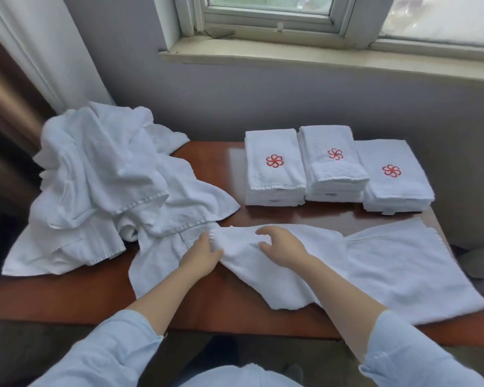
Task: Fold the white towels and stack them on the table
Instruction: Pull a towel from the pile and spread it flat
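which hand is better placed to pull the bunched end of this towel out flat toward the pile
Left, probably. The left hand already pinches the bunched end of the towel beside the unfolded pile, while the right hand hovers open over the towel's middle.

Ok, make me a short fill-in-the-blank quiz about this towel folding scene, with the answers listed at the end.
1. The number of folded stacks at the back of the table is ____.
2. The flower logo on the folded towels is coloured ____.
3. The loose towel pile lies on the person's ____ side.
4. Both hands rest on a spread ____.

Answers: three; red; left; towel
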Demonstrator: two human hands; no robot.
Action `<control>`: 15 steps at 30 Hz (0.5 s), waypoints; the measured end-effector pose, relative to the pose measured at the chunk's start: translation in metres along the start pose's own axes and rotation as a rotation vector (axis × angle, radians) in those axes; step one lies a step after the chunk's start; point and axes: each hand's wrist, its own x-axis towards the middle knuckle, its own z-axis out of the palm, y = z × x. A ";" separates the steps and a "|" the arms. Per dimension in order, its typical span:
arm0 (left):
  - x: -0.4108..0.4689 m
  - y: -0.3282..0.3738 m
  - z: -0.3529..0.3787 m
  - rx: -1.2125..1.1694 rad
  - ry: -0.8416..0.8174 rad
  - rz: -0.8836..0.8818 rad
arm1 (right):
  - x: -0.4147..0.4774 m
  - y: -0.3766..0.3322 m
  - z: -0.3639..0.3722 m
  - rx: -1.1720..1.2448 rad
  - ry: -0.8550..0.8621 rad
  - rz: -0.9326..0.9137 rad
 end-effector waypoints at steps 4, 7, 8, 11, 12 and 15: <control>0.025 0.000 -0.008 -0.220 -0.019 0.051 | 0.025 -0.013 0.010 0.028 -0.028 0.007; 0.038 0.004 -0.016 -0.224 -0.081 0.234 | 0.039 -0.021 0.011 0.080 -0.078 -0.028; 0.041 0.006 -0.019 -0.219 -0.106 0.288 | 0.043 -0.024 0.010 0.121 -0.094 -0.039; 0.049 0.019 -0.029 -0.249 -0.120 0.390 | 0.052 -0.031 -0.001 0.229 -0.062 -0.031; 0.051 0.024 -0.033 -0.259 -0.111 0.418 | 0.052 -0.033 -0.006 0.231 -0.025 -0.017; 0.057 0.038 -0.040 -0.316 -0.147 0.467 | 0.044 -0.033 -0.024 0.207 0.101 0.032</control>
